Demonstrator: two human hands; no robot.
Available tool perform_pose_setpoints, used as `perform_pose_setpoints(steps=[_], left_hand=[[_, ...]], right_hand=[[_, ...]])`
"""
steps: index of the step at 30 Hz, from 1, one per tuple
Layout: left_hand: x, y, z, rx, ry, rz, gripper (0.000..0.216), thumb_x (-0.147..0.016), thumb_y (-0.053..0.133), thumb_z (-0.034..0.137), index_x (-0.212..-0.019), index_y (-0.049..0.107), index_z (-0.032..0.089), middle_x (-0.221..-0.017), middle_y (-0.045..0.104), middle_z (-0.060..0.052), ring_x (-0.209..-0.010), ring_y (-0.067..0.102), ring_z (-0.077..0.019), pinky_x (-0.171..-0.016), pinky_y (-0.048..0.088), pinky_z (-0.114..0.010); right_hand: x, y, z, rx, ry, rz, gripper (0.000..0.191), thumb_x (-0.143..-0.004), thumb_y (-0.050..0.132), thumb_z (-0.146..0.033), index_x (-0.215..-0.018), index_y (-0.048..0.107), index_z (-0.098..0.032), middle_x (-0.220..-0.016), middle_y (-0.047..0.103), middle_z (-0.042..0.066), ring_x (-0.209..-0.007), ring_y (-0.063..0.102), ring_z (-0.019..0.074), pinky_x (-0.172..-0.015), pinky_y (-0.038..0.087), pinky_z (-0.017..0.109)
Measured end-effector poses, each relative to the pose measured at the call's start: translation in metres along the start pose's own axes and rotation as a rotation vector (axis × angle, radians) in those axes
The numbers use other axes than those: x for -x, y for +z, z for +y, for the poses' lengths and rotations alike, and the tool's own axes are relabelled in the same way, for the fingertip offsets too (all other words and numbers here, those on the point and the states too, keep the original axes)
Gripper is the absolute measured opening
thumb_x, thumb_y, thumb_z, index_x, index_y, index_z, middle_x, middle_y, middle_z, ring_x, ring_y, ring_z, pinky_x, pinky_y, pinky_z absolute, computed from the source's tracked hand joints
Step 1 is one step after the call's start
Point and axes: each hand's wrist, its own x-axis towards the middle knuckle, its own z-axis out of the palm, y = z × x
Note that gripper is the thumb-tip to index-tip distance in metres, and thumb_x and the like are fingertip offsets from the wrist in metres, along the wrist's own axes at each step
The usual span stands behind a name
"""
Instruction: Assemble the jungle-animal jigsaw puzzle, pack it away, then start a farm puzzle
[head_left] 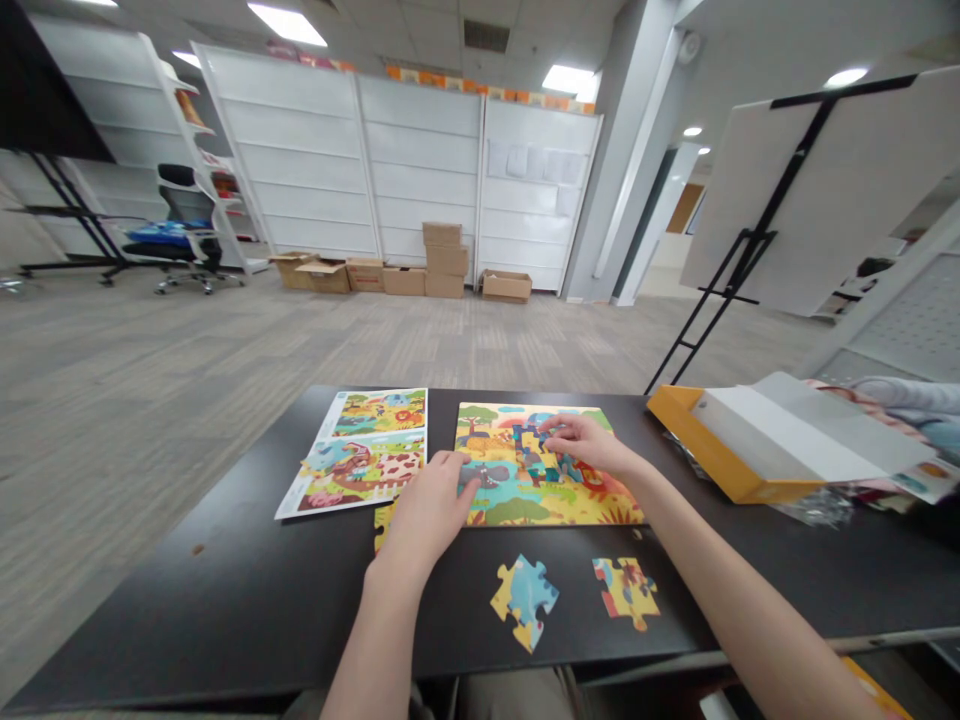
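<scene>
A colourful animal jigsaw puzzle (547,485) lies on the black table (225,590) in front of me. My left hand (431,505) rests on the puzzle's lower left corner, fingers curled over the pieces there. My right hand (581,440) reaches over the upper middle of the puzzle, its fingertips pinched on a blue puzzle piece (544,432). Two loose pieces lie near the front edge: a yellow and blue piece (525,598) and a red and yellow piece (627,590).
A printed reference sheet (360,450) lies left of the puzzle. An orange box (720,455) with a grey lid stands at the right. An easel (750,240) with a white board rises behind it. Cardboard boxes (442,265) and an office chair (180,230) stand across the floor.
</scene>
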Motion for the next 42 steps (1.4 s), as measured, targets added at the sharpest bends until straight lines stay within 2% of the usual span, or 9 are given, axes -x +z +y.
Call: perform_pose_setpoints(steps=[4,12,19,22,25,28,34,37,42], left_hand=[[0.001,-0.001,0.003,-0.039,-0.012,-0.020,0.024,-0.095,0.056,0.028,-0.116,0.063,0.020,-0.122,0.068,-0.010,-0.112,0.067,-0.0266,-0.092,0.049,-0.035],[0.001,-0.002,0.004,-0.046,-0.003,-0.036,0.025,-0.096,0.055,0.027,-0.117,0.064,0.017,-0.122,0.067,-0.012,-0.112,0.067,-0.0276,-0.091,0.049,-0.035],[0.003,-0.003,0.006,-0.049,-0.012,-0.041,0.025,-0.096,0.054,0.028,-0.117,0.063,0.019,-0.125,0.067,-0.011,-0.114,0.065,-0.0274,-0.090,0.049,-0.035],[0.003,-0.004,0.008,-0.055,-0.013,-0.047,0.024,-0.096,0.054,0.028,-0.117,0.063,0.019,-0.125,0.066,-0.011,-0.115,0.065,-0.0280,-0.090,0.049,-0.035],[0.003,-0.005,0.010,-0.053,-0.018,-0.052,0.024,-0.096,0.054,0.028,-0.116,0.064,0.018,-0.124,0.066,-0.011,-0.114,0.065,-0.0287,-0.090,0.049,-0.037],[0.003,-0.004,0.009,-0.045,-0.012,-0.041,0.024,-0.096,0.055,0.028,-0.116,0.065,0.018,-0.123,0.066,-0.011,-0.113,0.065,-0.0280,-0.091,0.050,-0.037],[0.003,0.001,0.006,-0.016,0.011,-0.007,0.024,-0.095,0.056,0.027,-0.114,0.065,0.018,-0.121,0.067,-0.011,-0.112,0.066,-0.0275,-0.092,0.050,-0.037],[0.002,-0.003,0.000,0.016,0.030,0.050,0.024,-0.095,0.054,0.025,-0.114,0.066,0.018,-0.120,0.069,-0.011,-0.111,0.066,-0.0265,-0.094,0.050,-0.037],[0.010,-0.028,-0.032,0.040,-0.036,0.191,0.031,-0.097,0.043,0.025,-0.116,0.066,0.018,-0.122,0.070,-0.011,-0.109,0.067,-0.0261,-0.096,0.050,-0.038]], right_hand=[[0.001,0.004,-0.006,0.036,-0.002,-0.062,0.039,-0.077,0.076,-0.042,-0.104,0.068,-0.016,-0.066,0.066,-0.002,-0.055,0.056,0.0118,-0.053,0.038,0.024],[0.000,0.009,-0.003,0.079,-0.051,-0.081,0.030,-0.076,0.076,-0.039,-0.096,0.070,-0.018,-0.077,0.069,0.002,-0.071,0.065,0.0169,-0.068,0.052,0.030],[0.003,0.011,-0.008,0.470,-0.125,-0.024,0.018,-0.081,0.073,-0.032,-0.095,0.076,-0.020,-0.090,0.073,0.005,-0.071,0.060,0.0169,-0.069,0.047,0.031],[0.006,0.014,-0.012,0.572,-0.184,-0.022,0.023,-0.082,0.075,-0.039,-0.097,0.077,-0.020,-0.088,0.070,0.005,-0.074,0.059,0.0184,-0.070,0.046,0.031],[0.008,0.016,-0.013,0.594,-0.221,-0.028,0.032,-0.082,0.077,-0.045,-0.104,0.076,-0.022,-0.099,0.068,0.007,-0.086,0.061,0.0217,-0.077,0.047,0.033],[0.008,0.017,-0.011,0.610,-0.245,-0.066,0.031,-0.084,0.076,-0.043,-0.107,0.076,-0.024,-0.106,0.067,0.009,-0.095,0.061,0.0241,-0.085,0.047,0.036],[0.008,0.017,-0.010,0.621,-0.266,-0.102,0.029,-0.087,0.074,-0.042,-0.109,0.074,-0.023,-0.105,0.065,0.008,-0.095,0.061,0.0238,-0.085,0.048,0.036],[0.008,0.014,-0.011,0.601,-0.287,-0.064,0.026,-0.088,0.072,-0.042,-0.105,0.074,-0.022,-0.102,0.067,0.007,-0.089,0.062,0.0216,-0.080,0.048,0.034],[0.006,0.006,-0.010,0.616,-0.304,0.141,0.022,-0.095,0.060,-0.037,-0.098,0.073,-0.020,-0.080,0.068,0.004,-0.067,0.058,0.0170,-0.068,0.044,0.030]])
